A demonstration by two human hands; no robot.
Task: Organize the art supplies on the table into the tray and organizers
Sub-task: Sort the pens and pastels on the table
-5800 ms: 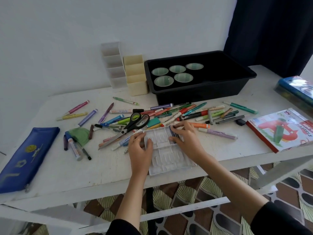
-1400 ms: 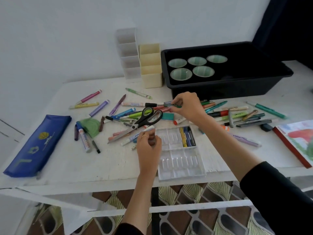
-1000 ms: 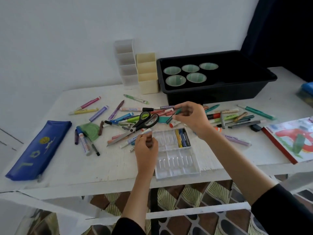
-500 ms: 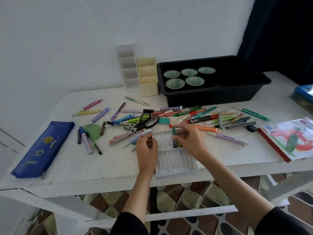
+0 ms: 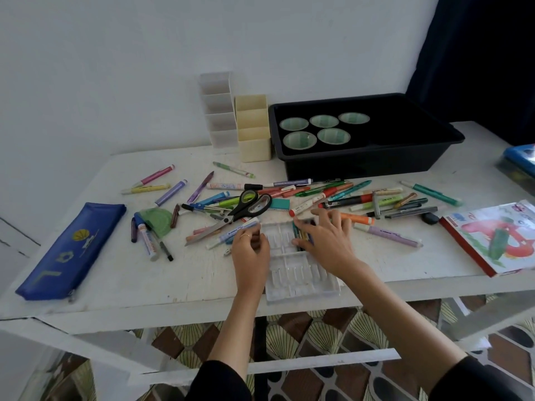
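The clear slotted tray lies at the near edge of the bench, directly under the right grip. Its long axis runs from the person toward the wall. A few crayons sit in the far right slots, lying lengthwise along that same axis. The right grip is released, with its fingers spread flat over them. The left grip is curled at the tray's left rim, just beside the right grip. I cannot tell whether it pinches the rim or holds nothing.

The job looks barely begun: most slots are bare. Beyond both grips, pens and markers lie loose in a heap, with scissors just past the left grip. Further off, the black tub holds only green cups. The cream organizer and clear organizer appear unfilled. A pencil case lies well left of the left grip, and a book well right of the right one.
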